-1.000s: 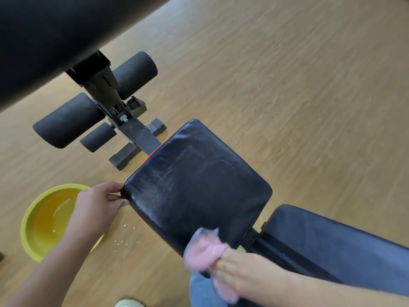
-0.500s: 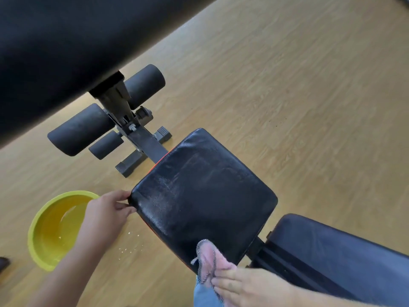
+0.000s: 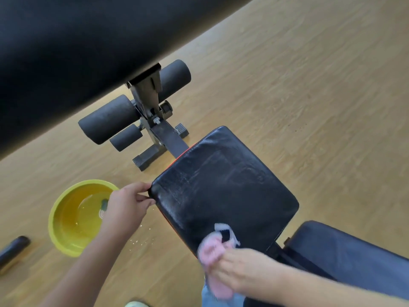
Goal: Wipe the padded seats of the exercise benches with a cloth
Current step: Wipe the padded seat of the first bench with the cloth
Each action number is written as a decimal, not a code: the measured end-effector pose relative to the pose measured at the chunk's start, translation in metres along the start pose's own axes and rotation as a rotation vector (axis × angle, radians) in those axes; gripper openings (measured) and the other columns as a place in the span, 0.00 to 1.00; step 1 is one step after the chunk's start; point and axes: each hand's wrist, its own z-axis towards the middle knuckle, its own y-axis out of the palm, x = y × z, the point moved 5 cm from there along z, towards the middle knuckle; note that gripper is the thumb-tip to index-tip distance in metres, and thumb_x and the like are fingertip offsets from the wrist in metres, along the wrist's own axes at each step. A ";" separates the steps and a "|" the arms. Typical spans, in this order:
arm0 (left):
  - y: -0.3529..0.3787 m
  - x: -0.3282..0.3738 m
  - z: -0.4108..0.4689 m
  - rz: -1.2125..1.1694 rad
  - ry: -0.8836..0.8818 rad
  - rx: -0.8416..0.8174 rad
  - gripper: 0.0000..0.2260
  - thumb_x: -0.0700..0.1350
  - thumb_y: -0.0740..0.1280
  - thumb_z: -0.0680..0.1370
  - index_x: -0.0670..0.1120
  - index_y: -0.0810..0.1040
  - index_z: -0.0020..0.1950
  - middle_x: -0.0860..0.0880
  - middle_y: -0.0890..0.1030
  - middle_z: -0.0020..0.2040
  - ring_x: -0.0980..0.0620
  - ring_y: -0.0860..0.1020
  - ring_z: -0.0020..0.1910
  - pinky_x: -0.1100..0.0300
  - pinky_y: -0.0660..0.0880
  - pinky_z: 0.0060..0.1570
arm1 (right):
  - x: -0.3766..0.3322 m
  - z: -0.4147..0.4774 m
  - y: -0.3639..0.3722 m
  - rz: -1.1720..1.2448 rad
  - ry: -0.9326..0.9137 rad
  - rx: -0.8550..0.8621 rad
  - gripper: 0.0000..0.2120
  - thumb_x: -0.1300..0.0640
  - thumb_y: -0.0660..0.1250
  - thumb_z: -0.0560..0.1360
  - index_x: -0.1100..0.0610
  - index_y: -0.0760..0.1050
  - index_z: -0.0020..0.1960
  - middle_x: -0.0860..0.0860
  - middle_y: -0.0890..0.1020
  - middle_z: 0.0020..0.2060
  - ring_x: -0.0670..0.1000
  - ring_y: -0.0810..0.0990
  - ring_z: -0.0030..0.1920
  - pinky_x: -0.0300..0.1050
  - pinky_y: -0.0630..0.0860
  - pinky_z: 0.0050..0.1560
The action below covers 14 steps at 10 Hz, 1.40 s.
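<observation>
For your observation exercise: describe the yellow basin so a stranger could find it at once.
Start at the black seat pad gripped by the left hand. On the wooden floor just left of that hand sits the yellow basin: round, the only bright object there, and holding liquid.

Legible text, labels, brands, numbers, signs: none on the black seat pad (image 3: 223,193), nor on the yellow basin (image 3: 73,218) left of it.
</observation>
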 end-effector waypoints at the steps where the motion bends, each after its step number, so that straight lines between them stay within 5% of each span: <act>1: 0.000 0.000 0.002 -0.003 0.001 0.000 0.15 0.38 0.75 0.73 0.51 0.84 0.58 0.53 0.87 0.41 0.60 0.85 0.41 0.70 0.73 0.35 | 0.029 0.066 -0.040 -0.084 0.042 0.062 0.11 0.66 0.66 0.70 0.64 0.75 0.53 0.58 0.80 0.47 0.51 0.80 0.50 0.42 0.77 0.55; 2: -0.001 0.002 0.000 -0.011 0.006 0.013 0.15 0.38 0.76 0.73 0.51 0.84 0.57 0.53 0.87 0.41 0.60 0.84 0.41 0.71 0.73 0.34 | 0.084 0.120 -0.096 -0.094 0.454 0.364 0.25 0.69 0.60 0.77 0.65 0.66 0.75 0.64 0.71 0.72 0.58 0.69 0.74 0.51 0.67 0.75; 3: -0.002 0.006 -0.002 -0.013 0.023 0.024 0.14 0.36 0.75 0.72 0.50 0.85 0.55 0.54 0.86 0.39 0.62 0.83 0.38 0.76 0.71 0.33 | 0.019 0.141 -0.068 -0.157 0.362 0.313 0.28 0.65 0.53 0.76 0.63 0.64 0.77 0.67 0.73 0.70 0.63 0.71 0.72 0.57 0.68 0.75; 4: -0.007 0.010 -0.004 0.014 0.057 0.045 0.13 0.34 0.75 0.70 0.49 0.86 0.50 0.57 0.81 0.35 0.69 0.76 0.34 0.79 0.70 0.34 | -0.040 0.125 -0.028 -0.102 -0.081 0.201 0.22 0.70 0.50 0.78 0.58 0.75 0.64 0.53 0.82 0.58 0.54 0.79 0.63 0.47 0.77 0.66; 5: -0.008 0.007 -0.004 -0.017 0.020 0.022 0.14 0.35 0.75 0.71 0.50 0.85 0.54 0.56 0.84 0.39 0.62 0.82 0.35 0.78 0.71 0.32 | 0.033 0.108 -0.090 -0.457 0.089 0.245 0.07 0.60 0.63 0.76 0.50 0.77 0.45 0.39 0.82 0.39 0.39 0.80 0.43 0.28 0.77 0.46; 6: -0.008 0.005 -0.005 -0.060 0.003 0.007 0.14 0.40 0.76 0.73 0.54 0.83 0.55 0.54 0.86 0.40 0.60 0.83 0.40 0.69 0.77 0.37 | 0.091 0.099 -0.120 0.097 0.570 0.583 0.16 0.62 0.61 0.78 0.60 0.75 0.64 0.53 0.78 0.62 0.49 0.77 0.65 0.41 0.74 0.64; 7: -0.006 0.002 -0.003 -0.100 -0.012 -0.006 0.14 0.39 0.76 0.72 0.55 0.83 0.52 0.58 0.86 0.40 0.61 0.83 0.39 0.71 0.75 0.37 | 0.023 0.118 -0.078 0.220 0.390 0.462 0.26 0.66 0.55 0.78 0.58 0.64 0.76 0.53 0.72 0.74 0.51 0.64 0.74 0.41 0.65 0.74; 8: -0.005 -0.016 -0.006 -0.291 -0.113 0.014 0.13 0.34 0.70 0.71 0.51 0.84 0.47 0.63 0.86 0.39 0.59 0.82 0.39 0.74 0.73 0.34 | -0.060 0.143 -0.036 -0.028 -0.089 0.215 0.25 0.66 0.46 0.70 0.57 0.66 0.65 0.51 0.80 0.58 0.52 0.75 0.65 0.46 0.71 0.72; 9: -0.002 -0.026 -0.017 -0.479 -0.152 -0.051 0.21 0.27 0.66 0.72 0.47 0.82 0.58 0.55 0.87 0.49 0.59 0.85 0.45 0.69 0.78 0.40 | -0.063 0.175 -0.043 -0.227 -0.280 0.160 0.20 0.66 0.48 0.71 0.59 0.70 0.59 0.52 0.83 0.56 0.55 0.77 0.63 0.51 0.71 0.71; 10: 0.001 -0.027 -0.015 -0.533 -0.148 -0.069 0.27 0.27 0.70 0.72 0.45 0.75 0.68 0.50 0.84 0.59 0.61 0.85 0.48 0.69 0.79 0.41 | -0.052 0.193 -0.077 -0.219 -0.272 0.008 0.08 0.62 0.61 0.78 0.55 0.79 0.51 0.51 0.83 0.54 0.54 0.75 0.68 0.52 0.66 0.75; 11: 0.002 -0.025 -0.010 -0.576 -0.203 -0.070 0.30 0.27 0.69 0.74 0.48 0.70 0.73 0.50 0.81 0.62 0.55 0.86 0.49 0.68 0.80 0.39 | 0.003 0.203 -0.108 -0.039 -0.002 0.102 0.13 0.63 0.60 0.79 0.53 0.75 0.61 0.54 0.79 0.62 0.56 0.73 0.71 0.56 0.76 0.66; 12: 0.003 -0.013 -0.007 -0.448 -0.143 -0.080 0.25 0.34 0.74 0.74 0.51 0.76 0.68 0.54 0.83 0.59 0.59 0.85 0.48 0.68 0.79 0.40 | 0.048 0.185 -0.108 0.095 -0.017 0.161 0.08 0.67 0.65 0.72 0.56 0.77 0.45 0.51 0.82 0.50 0.52 0.80 0.56 0.49 0.81 0.51; 14: 0.003 0.003 -0.002 -0.210 -0.062 -0.008 0.20 0.41 0.79 0.70 0.58 0.80 0.57 0.55 0.83 0.54 0.61 0.83 0.44 0.72 0.71 0.40 | 0.151 0.166 -0.128 0.133 0.364 0.218 0.12 0.70 0.59 0.73 0.54 0.71 0.46 0.53 0.77 0.46 0.59 0.76 0.57 0.56 0.73 0.67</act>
